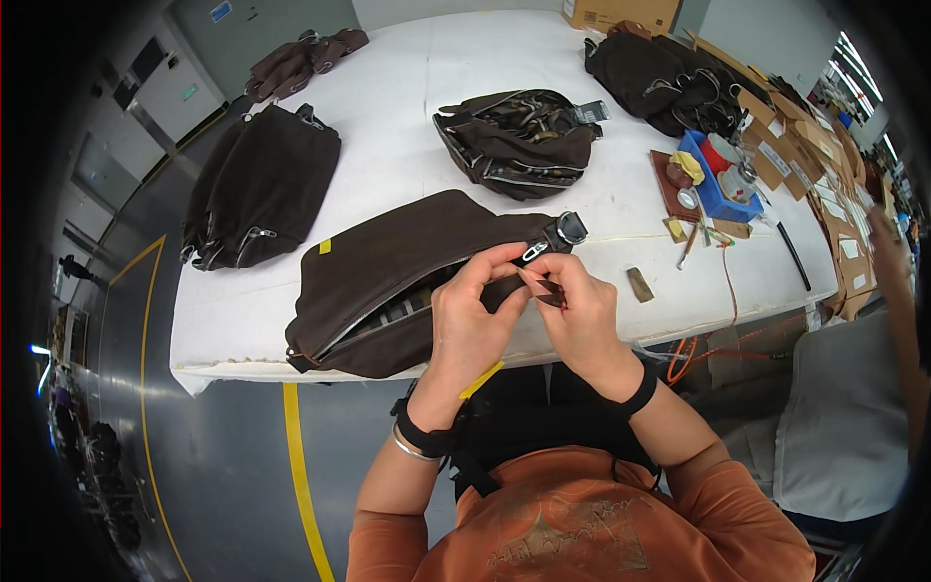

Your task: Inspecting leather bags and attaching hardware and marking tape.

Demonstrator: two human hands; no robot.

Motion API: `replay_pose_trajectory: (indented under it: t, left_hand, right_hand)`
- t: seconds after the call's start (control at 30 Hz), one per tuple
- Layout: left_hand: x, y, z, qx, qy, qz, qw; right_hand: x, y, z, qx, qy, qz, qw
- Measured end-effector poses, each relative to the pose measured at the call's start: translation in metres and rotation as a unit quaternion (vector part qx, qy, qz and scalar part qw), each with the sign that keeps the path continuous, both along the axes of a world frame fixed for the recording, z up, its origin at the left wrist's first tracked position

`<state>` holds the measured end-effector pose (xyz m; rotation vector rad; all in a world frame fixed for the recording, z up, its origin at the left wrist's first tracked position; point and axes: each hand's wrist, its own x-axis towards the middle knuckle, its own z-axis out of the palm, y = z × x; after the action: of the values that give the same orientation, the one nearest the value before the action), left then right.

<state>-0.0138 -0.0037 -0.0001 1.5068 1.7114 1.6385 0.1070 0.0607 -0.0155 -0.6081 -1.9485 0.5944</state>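
A dark brown bag (407,238) lies on its side at the table's near edge, its long zipper partly open over a plaid lining. Both my hands are at the bag's right end, fingertips almost touching. My left hand (473,312) is closed, pinching a brown strip (499,291) at the bag's near edge. Between the fingers of my right hand (585,315) is a small dark piece (551,293) with a bit of red; its kind is unclear. A silver clip (534,251) and a strap end with a metal ring (570,228) lie just beyond my fingertips.
More dark bags (276,184) lie on the white table (388,126), one open (519,145), others piled at far right (664,82). At right are a blue tray (722,199) with jars, a small block (640,285), a black rod (793,256) and cardboard pieces (790,160).
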Motion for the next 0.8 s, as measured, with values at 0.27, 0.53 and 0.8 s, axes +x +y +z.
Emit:
replay_pose_trajectory:
  t: [0.27,0.53,0.8]
  left_hand:
    - [0.002,0.002,-0.004,-0.008,-0.007,-0.009,1.0]
    - [-0.004,0.004,-0.006,0.007,0.0,-0.003,1.0]
    - [0.001,0.006,-0.003,-0.045,-0.05,-0.028,0.997]
  right_hand:
    - [0.002,0.002,0.003,0.008,-0.058,-0.001,0.998]
    - [0.023,-0.012,0.007,-0.165,-0.088,0.161,0.969]
    - [0.02,0.003,0.005,-0.167,0.01,0.061,0.984]
